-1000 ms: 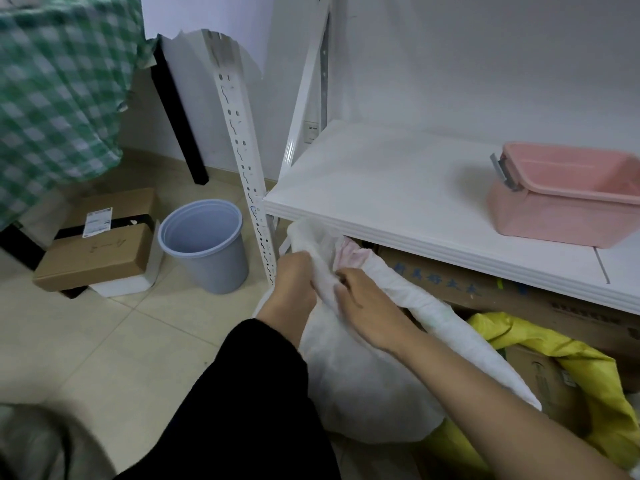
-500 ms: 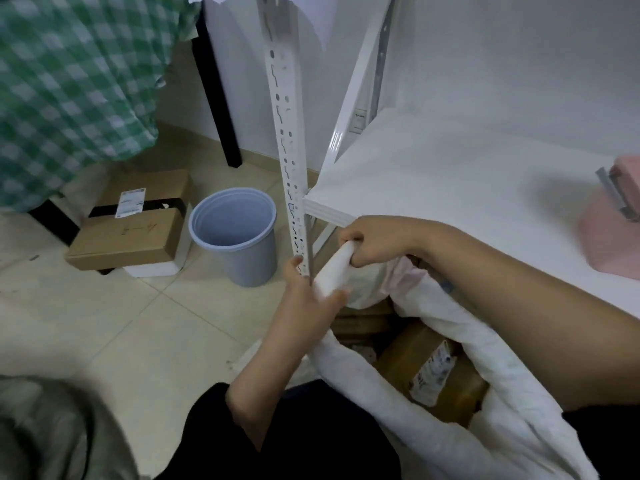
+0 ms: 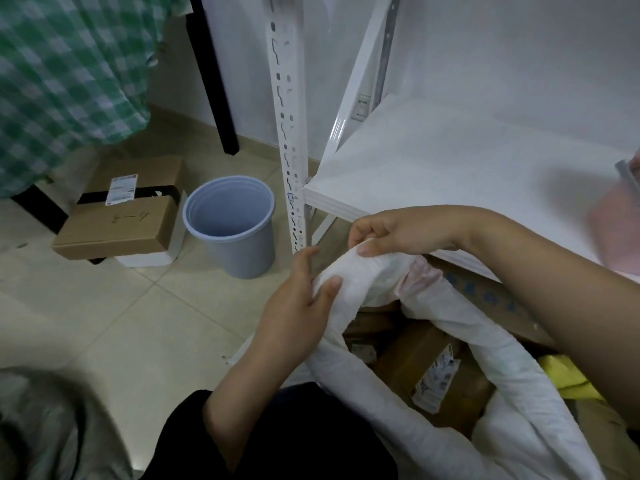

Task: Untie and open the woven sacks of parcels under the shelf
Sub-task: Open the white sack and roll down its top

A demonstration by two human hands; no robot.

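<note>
A white woven sack [image 3: 491, 403] stands on the floor below the white shelf board [image 3: 450, 161], its mouth open and its rim rolled down. Brown cardboard parcels [image 3: 426, 368] with printed labels show inside. My left hand [image 3: 298, 313] pinches the rolled rim at the sack's near left corner. My right hand [image 3: 391, 233] grips the same rim a little higher, right under the shelf's front edge. A yellow sack [image 3: 568, 375] peeks out at the right, mostly hidden behind my right forearm.
A perforated white shelf post [image 3: 289, 133] rises just left of my hands. A grey-blue bucket [image 3: 230, 223] and a brown cardboard box [image 3: 121, 216] sit on the tiled floor to the left. Green checked cloth [image 3: 65, 71] hangs at top left. A pink tub [image 3: 616, 230] rests on the shelf's right edge.
The sack's mouth went from bunched shut to spread wide, exposing the parcels. My right hand rose to the shelf edge with the rim; the view swung left and down.
</note>
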